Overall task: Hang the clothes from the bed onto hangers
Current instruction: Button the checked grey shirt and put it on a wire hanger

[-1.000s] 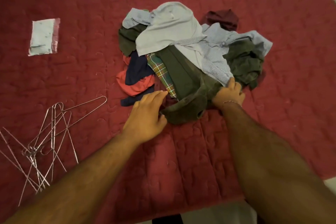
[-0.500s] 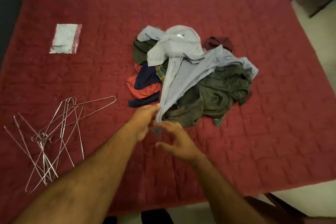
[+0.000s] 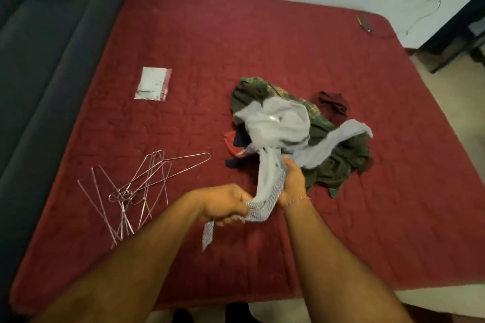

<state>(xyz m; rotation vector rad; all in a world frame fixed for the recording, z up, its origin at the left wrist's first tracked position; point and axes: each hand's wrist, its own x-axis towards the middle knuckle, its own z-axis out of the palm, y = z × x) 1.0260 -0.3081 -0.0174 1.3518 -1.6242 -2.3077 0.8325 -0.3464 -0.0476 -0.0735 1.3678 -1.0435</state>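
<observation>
A heap of clothes (image 3: 338, 162) lies mid-bed: dark green, plaid, red, navy and maroon pieces. A pale blue checked shirt (image 3: 270, 181) stretches from the heap towards me. My left hand (image 3: 225, 203) grips its near end, fingers curled round the cloth. Just beyond, my right hand (image 3: 294, 181) holds the same shirt, with the fabric bunched against the palm. A pale grey garment (image 3: 275, 126) lies draped on top of the heap. Several wire hangers (image 3: 139, 186) lie tangled on the bed to the left.
The red quilted bed (image 3: 183, 60) fills the view. A flat white plastic packet (image 3: 153, 83) lies at the left back. A small dark object (image 3: 364, 24) sits near the far right corner. A dark blue headboard (image 3: 39, 86) runs along the left.
Both hands have taken hold of the pale checked shirt and drawn it out of the heap towards me. The view has pulled back, showing more of the bed.
</observation>
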